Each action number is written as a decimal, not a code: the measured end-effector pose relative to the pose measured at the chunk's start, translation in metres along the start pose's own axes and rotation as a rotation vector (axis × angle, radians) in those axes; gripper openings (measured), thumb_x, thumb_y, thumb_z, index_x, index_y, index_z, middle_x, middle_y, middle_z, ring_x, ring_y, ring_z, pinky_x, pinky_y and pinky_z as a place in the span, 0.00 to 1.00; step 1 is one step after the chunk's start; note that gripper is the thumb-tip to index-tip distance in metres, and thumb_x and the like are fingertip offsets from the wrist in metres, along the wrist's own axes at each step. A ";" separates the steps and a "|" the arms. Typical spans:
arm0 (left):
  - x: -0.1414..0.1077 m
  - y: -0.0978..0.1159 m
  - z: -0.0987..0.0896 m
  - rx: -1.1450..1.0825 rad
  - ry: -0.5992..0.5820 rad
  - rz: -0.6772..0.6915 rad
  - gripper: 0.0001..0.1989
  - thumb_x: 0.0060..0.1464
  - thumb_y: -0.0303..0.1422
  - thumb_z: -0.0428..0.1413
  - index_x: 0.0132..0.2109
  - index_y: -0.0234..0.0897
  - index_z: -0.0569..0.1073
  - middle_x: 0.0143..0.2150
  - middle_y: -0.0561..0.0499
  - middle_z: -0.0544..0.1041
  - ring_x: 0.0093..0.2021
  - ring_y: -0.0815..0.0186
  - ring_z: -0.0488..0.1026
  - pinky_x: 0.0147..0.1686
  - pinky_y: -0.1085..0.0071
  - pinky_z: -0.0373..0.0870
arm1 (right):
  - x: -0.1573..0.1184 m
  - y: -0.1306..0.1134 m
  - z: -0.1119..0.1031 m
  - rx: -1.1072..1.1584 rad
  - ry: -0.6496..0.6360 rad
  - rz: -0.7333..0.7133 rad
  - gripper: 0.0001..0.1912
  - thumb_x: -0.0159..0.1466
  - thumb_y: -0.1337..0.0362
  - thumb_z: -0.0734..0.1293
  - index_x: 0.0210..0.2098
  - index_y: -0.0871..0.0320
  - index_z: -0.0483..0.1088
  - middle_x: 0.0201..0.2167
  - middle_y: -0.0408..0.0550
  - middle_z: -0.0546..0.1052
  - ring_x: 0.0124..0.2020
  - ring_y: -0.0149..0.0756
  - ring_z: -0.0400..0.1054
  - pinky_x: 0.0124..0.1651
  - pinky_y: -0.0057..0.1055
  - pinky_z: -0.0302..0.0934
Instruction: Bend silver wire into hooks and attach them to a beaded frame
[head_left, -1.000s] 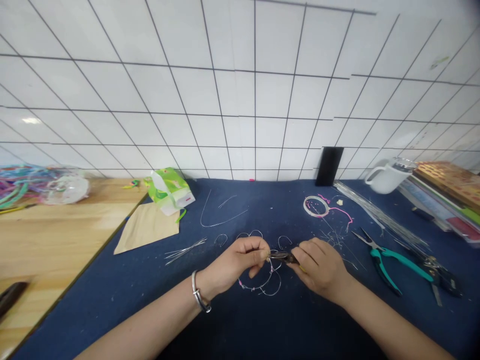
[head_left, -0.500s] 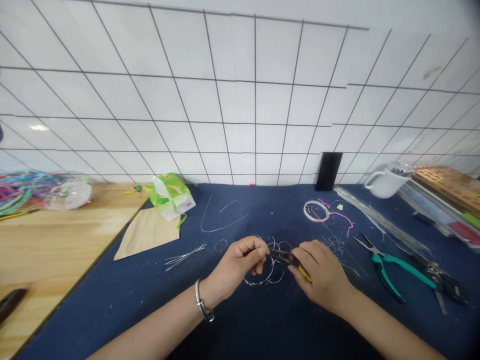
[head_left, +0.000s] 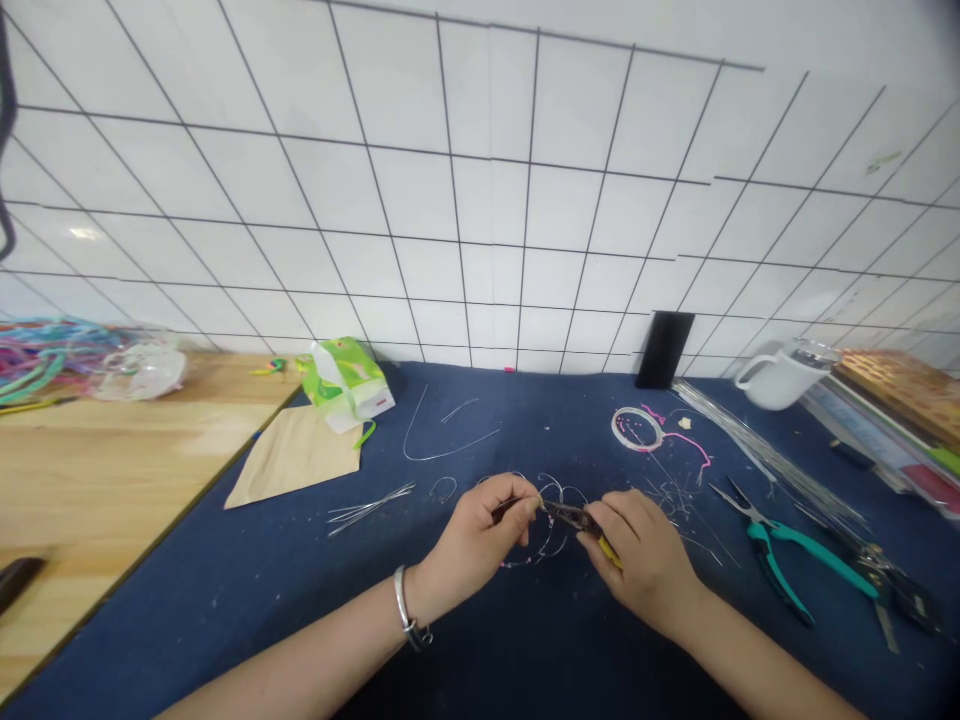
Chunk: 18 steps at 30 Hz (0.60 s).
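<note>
My right hand (head_left: 637, 555) is wrapped round pliers (head_left: 574, 517) with dark jaws and a yellow handle, whose tips point left. Fingers of my left hand (head_left: 484, 530) pinch a wire piece right at the plier tips; its exact shape is too small to tell. Around and below the fingertips are thin wire loops (head_left: 556, 545) with small pink beads, partly hidden by my left hand. A silver bangle (head_left: 409, 610) circles my left wrist.
Teal-handled pliers (head_left: 817, 558), wire offcuts (head_left: 675, 497) and a bundle of long wires (head_left: 739, 440) lie to the right. A white ring dish (head_left: 637, 428) holds pink beads. Straight wires (head_left: 370, 508), a green packet (head_left: 349, 380) and a white mug (head_left: 784, 375) stand or lie farther out.
The view has tilted and shifted slightly. Both hands keep their hold at the plier tips, and the beaded loops show a little less beneath my left hand.
</note>
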<state>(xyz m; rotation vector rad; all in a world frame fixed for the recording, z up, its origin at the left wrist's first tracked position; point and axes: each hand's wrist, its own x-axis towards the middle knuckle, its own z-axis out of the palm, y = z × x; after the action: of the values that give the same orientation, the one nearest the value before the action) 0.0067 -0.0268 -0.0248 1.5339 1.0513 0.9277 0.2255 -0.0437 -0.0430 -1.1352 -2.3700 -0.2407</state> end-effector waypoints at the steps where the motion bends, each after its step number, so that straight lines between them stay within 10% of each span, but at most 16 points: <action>1: 0.000 0.001 0.000 0.029 0.009 0.013 0.09 0.57 0.34 0.48 0.33 0.34 0.69 0.23 0.54 0.67 0.23 0.73 0.63 0.23 0.76 0.60 | 0.000 0.000 0.001 -0.001 0.007 -0.001 0.12 0.59 0.67 0.64 0.42 0.62 0.64 0.36 0.52 0.68 0.37 0.38 0.61 0.40 0.38 0.59; 18: -0.001 -0.001 0.008 -0.368 -0.044 -0.155 0.09 0.55 0.36 0.51 0.32 0.34 0.66 0.20 0.57 0.64 0.20 0.74 0.60 0.22 0.76 0.58 | 0.000 0.003 0.003 -0.019 0.045 -0.031 0.13 0.59 0.64 0.64 0.43 0.62 0.65 0.36 0.52 0.69 0.37 0.37 0.62 0.40 0.37 0.61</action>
<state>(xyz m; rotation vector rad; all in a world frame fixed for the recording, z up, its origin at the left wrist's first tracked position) 0.0132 -0.0304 -0.0278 1.1472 0.8964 0.9169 0.2271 -0.0409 -0.0458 -1.0912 -2.3515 -0.2964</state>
